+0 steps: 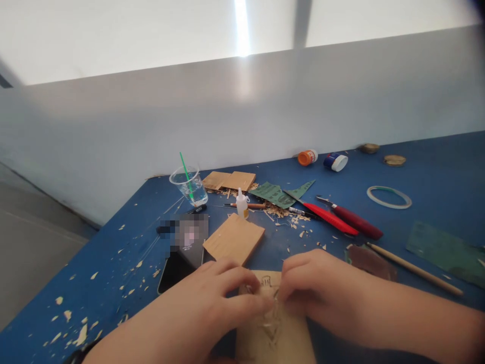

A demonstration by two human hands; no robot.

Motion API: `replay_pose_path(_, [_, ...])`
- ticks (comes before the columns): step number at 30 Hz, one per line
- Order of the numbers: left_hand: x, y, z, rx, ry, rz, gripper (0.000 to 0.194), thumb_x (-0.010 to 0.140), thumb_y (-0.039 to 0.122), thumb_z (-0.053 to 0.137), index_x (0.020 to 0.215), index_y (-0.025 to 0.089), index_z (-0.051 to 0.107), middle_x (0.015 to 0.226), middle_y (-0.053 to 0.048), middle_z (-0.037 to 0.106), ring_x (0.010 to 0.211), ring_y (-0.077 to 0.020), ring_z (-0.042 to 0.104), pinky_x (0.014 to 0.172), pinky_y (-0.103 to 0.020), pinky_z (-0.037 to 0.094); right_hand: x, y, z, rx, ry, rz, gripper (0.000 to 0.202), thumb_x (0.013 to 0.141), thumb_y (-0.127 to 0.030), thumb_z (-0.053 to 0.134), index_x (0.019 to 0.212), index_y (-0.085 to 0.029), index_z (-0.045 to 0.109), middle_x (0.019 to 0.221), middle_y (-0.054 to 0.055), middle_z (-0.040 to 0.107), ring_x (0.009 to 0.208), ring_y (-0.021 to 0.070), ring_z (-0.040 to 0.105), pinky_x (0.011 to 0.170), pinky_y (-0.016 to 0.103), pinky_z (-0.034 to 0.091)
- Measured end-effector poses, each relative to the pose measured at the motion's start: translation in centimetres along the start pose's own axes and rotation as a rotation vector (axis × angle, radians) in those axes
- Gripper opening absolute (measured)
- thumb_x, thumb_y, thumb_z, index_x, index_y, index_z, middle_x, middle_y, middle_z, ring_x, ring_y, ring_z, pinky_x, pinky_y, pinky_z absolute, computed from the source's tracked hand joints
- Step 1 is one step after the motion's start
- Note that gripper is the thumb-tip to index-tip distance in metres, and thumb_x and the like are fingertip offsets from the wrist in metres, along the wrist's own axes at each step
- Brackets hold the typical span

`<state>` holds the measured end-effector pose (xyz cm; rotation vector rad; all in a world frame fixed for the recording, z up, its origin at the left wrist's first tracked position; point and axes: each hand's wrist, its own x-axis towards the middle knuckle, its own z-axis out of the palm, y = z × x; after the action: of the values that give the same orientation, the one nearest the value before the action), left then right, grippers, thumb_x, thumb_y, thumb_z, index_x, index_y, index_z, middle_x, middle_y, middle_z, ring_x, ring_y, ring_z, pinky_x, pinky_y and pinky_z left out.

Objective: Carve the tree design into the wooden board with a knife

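Observation:
A pale wooden board (290,336) lies in front of me, with a carved V-shaped outline and dark drawn lines on its face. My left hand (231,296) reaches over its left side, thumb and fingers bent inward close together over the carving. From the right comes my right hand (314,283), its fingers curled into a pinch at the board's upper right. Both sets of fingertips nearly meet above the carved lines. Whatever small thing they pinch is blurred and hidden. Just beyond the board sits a square wooden block (235,237).
A phone (182,270) lies left of the hands, near a cup of water (193,189) with a green straw. Behind are a glue bottle (241,205), green sandpaper (275,194) and red-handled tools (331,218). A wooden stick (415,268) lies right. Wood chips litter the blue table (113,268).

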<state>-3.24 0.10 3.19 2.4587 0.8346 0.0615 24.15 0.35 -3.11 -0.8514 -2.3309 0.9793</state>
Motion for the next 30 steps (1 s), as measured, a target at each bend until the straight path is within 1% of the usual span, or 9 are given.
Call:
replay_pose_path(4, [-0.1, 0.1, 0.0, -0.027, 0.034, 0.035, 0.071, 0.077, 0.010, 0.089, 0.140, 0.035, 0.071, 0.134, -0.005, 0.076, 0.116, -0.0334, 0.069, 0.108, -0.044, 0.053, -0.2, -0.4, 0.5, -0.034, 0.018, 0.033, 0.021, 0.096, -0.005, 0.065, 0.095, -0.023, 0.074, 0.091, -0.002, 0.069, 0.085, 0.0142, 0.066, 0.080, 0.027, 0.051])
replay_pose_path(7, [-0.2, 0.1, 0.1, -0.045, 0.083, 0.057, 0.057, 0.080, 0.017, 0.091, 0.133, 0.033, 0.075, 0.124, -0.005, 0.079, 0.111, -0.0320, 0.070, 0.107, -0.043, 0.054, -0.3, -0.6, 1.0, -0.079, 0.032, 0.086, 0.022, 0.095, -0.002, 0.062, 0.090, -0.022, 0.069, 0.093, -0.002, 0.067, 0.087, 0.0147, 0.064, 0.079, 0.027, 0.050])
replay_pose_path(9, [-0.1, 0.1, 0.1, -0.034, 0.039, 0.045, 0.044, 0.083, 0.019, 0.089, 0.124, 0.033, 0.078, 0.120, -0.005, 0.078, 0.112, -0.0309, 0.069, 0.105, -0.042, 0.055, -0.3, -0.7, 1.2, -0.081, 0.029, 0.104, 0.022, 0.095, -0.003, 0.061, 0.089, -0.022, 0.068, 0.095, -0.001, 0.068, 0.087, 0.0151, 0.064, 0.079, 0.027, 0.050])
replay_pose_path(11, [0.0, 0.2, 0.0, -0.017, -0.027, 0.016, 0.041, 0.085, 0.018, 0.088, 0.122, 0.033, 0.079, 0.122, -0.004, 0.077, 0.115, -0.0303, 0.068, 0.106, -0.041, 0.056, -0.2, -0.9, 1.4, -0.077, 0.022, 0.108, 0.020, 0.097, -0.005, 0.061, 0.088, -0.022, 0.069, 0.095, 0.000, 0.068, 0.087, 0.0153, 0.064, 0.079, 0.027, 0.050])
replay_pose_path(14, [0.0, 0.3, 0.0, -0.002, -0.048, -0.038, 0.043, 0.085, 0.020, 0.088, 0.124, 0.032, 0.077, 0.126, -0.004, 0.076, 0.120, -0.0310, 0.067, 0.113, -0.045, 0.053, -0.2, -1.4, 1.4, -0.108, 0.021, 0.118, 0.019, 0.097, -0.007, 0.062, 0.087, -0.021, 0.069, 0.096, 0.001, 0.068, 0.088, 0.0158, 0.064, 0.081, 0.027, 0.051])
replay_pose_path(17, [-0.4, 0.5, 0.2, -0.012, 0.006, -0.167, 0.060, 0.078, 0.022, 0.094, 0.134, 0.030, 0.074, 0.139, -0.007, 0.072, 0.129, -0.0356, 0.063, 0.120, -0.053, 0.048, -0.3, -2.3, 1.3, -0.165, 0.005, 0.132, 0.017, 0.097, -0.008, 0.063, 0.090, -0.021, 0.072, 0.101, 0.003, 0.069, 0.090, 0.0174, 0.066, 0.083, 0.029, 0.053])
replay_pose_path(20, [-0.4, 0.7, 0.6, -0.086, 0.017, -0.285, 0.074, 0.072, 0.017, 0.095, 0.140, 0.030, 0.072, 0.148, -0.007, 0.064, 0.135, -0.0351, 0.060, 0.119, -0.050, 0.051, -0.6, -2.8, 1.4, -0.230, 0.014, 0.141, 0.015, 0.093, -0.007, 0.068, 0.091, -0.021, 0.073, 0.103, 0.003, 0.069, 0.091, 0.0185, 0.066, 0.083, 0.029, 0.053])
replay_pose_path(27, [0.8, 1.2, 0.6, -0.113, 0.014, -0.295, 0.062, 0.065, 0.013, 0.101, 0.122, 0.023, 0.080, 0.139, -0.007, 0.066, 0.130, -0.0323, 0.061, 0.115, -0.042, 0.052, -0.3, -1.7, 2.2, -0.288, -0.056, 0.171, 0.009, 0.096, -0.014, 0.066, 0.098, -0.018, 0.074, 0.102, 0.008, 0.068, 0.086, 0.0206, 0.065, 0.078, 0.032, 0.053])
replay_pose_path(30, [0.6, 1.3, 0.5, -0.154, 0.015, -0.273, 0.056, 0.068, 0.009, 0.098, 0.118, 0.027, 0.081, 0.135, -0.004, 0.067, 0.125, -0.0280, 0.064, 0.112, -0.038, 0.053, 0.0, -1.6, 2.1, -0.286, -0.043, 0.147, 0.006, 0.096, -0.015, 0.068, 0.097, -0.018, 0.073, 0.104, 0.008, 0.068, 0.088, 0.0201, 0.064, 0.078, 0.031, 0.052])
